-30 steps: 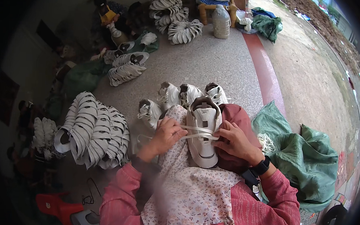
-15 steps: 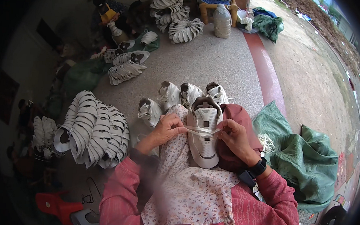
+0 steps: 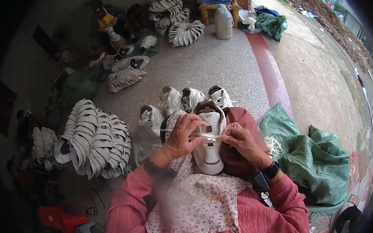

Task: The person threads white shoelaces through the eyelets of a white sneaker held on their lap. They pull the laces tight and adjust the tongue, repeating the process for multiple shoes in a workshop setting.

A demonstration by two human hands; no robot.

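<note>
A white mesh shoe [image 3: 207, 153] with a dark brown collar lies on my lap, its toe toward me. White shoelaces [image 3: 208, 137] run across its tongue between my hands. My left hand [image 3: 181, 135] is at the shoe's left side, thumb and forefinger apart around the lacing. A lace passes through that hand and sticks out to its left; the other fingers hide just where it is gripped. At the right side, my right hand [image 3: 240, 139] pinches a lace between thumb and fingertips, close over the shoe.
Several laced white shoes [image 3: 170, 99] stand just beyond my knees. Stacked shoe uppers [image 3: 94, 137] lie at the left, more farther back. A green sack [image 3: 314, 165] and a bundle of white laces [image 3: 273, 145] are at the right. A red stool [image 3: 61, 218] is at lower left.
My left hand has moved right and forward over the shoe, its thumb and forefinger spreading from a pinch. My right hand has shifted slightly left with the lace. The view has shifted a little.
</note>
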